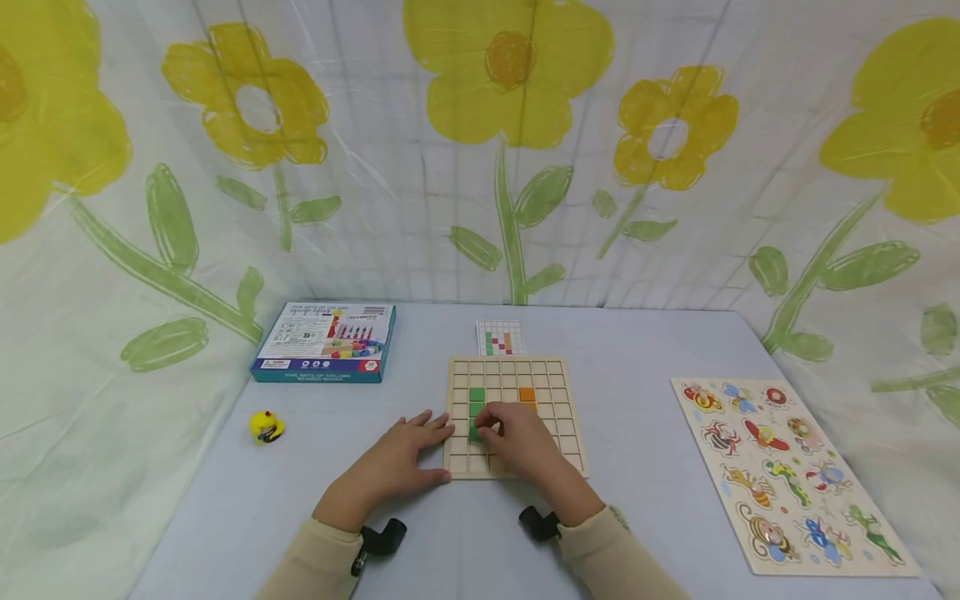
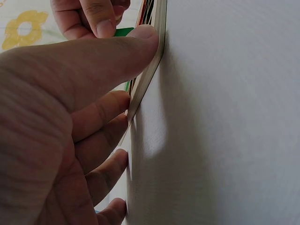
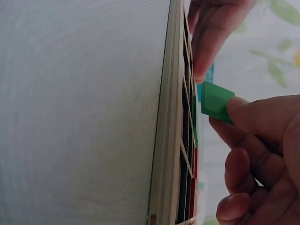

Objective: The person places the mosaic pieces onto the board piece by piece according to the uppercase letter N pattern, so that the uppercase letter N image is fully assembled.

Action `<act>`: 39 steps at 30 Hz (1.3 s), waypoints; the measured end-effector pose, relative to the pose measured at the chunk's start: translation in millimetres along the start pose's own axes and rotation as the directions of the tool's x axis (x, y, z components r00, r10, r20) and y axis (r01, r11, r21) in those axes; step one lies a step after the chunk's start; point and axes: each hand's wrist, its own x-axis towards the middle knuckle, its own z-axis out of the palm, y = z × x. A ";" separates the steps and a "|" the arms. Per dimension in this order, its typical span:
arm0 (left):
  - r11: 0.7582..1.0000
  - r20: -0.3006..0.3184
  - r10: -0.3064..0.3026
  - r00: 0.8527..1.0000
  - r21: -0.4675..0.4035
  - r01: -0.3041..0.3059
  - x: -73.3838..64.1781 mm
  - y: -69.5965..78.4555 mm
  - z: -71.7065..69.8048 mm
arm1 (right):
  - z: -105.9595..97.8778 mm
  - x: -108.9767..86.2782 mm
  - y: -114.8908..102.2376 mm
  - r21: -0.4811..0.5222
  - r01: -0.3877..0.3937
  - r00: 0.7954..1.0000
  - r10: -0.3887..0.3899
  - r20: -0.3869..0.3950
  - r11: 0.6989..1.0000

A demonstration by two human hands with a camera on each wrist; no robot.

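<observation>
A wooden grid board (image 1: 576,433) lies on the table, with green tiles (image 1: 477,394) in a left column and orange tiles (image 1: 527,394) further right. Between thumb and index finger my right hand (image 1: 517,437) pinches a green square tile (image 3: 216,101), held tilted just off the board. That hand hides part of the grid in the head view; red tiles (image 3: 192,187) show along it in the right wrist view. Spread fingers of my left hand (image 1: 393,460) touch the board's left edge, and its thumb (image 2: 140,42) rests against the near-left corner.
Behind the board lies a small pattern card (image 1: 500,337) with coloured squares. A boxed bead set (image 1: 324,343) is at the back left, with a yellow toy duck (image 1: 266,427) in front of it. To the right lies an insect puzzle board (image 1: 787,475). A flowered curtain (image 1: 375,208) hangs behind the table.
</observation>
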 end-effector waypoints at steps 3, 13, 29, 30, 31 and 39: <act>1.000 -0.001 -0.002 1.000 0.003 0.002 -0.1 1.0 -0.2 | 0.5 0.0 0.0 -0.015 -0.010 1.000 0.010 0.008 1.000; 1.000 -0.002 -0.001 1.000 0.003 0.001 -1.3 1.2 -0.8 | 2.8 -1.2 0.2 0.000 -0.050 0.993 0.050 0.104 0.999; 1.000 0.006 0.000 1.000 -0.008 0.000 0.1 0.4 1.6 | 5.0 -3.5 3.1 -0.107 0.039 0.994 -0.027 0.110 0.993; 1.000 0.007 0.000 1.000 -0.010 0.000 0.3 0.5 1.6 | 5.1 -3.6 3.6 -0.105 0.038 0.993 -0.026 0.112 0.994; 1.000 0.008 -0.001 1.000 -0.013 0.001 0.2 0.4 1.6 | 5.2 -3.7 3.9 -0.104 0.040 0.993 -0.028 0.114 0.994; 1.000 -0.115 -0.003 0.993 -0.007 0.002 -2.1 4.7 3.4 | 2.6 -4.2 7.6 -0.017 0.065 0.987 -0.062 0.146 0.998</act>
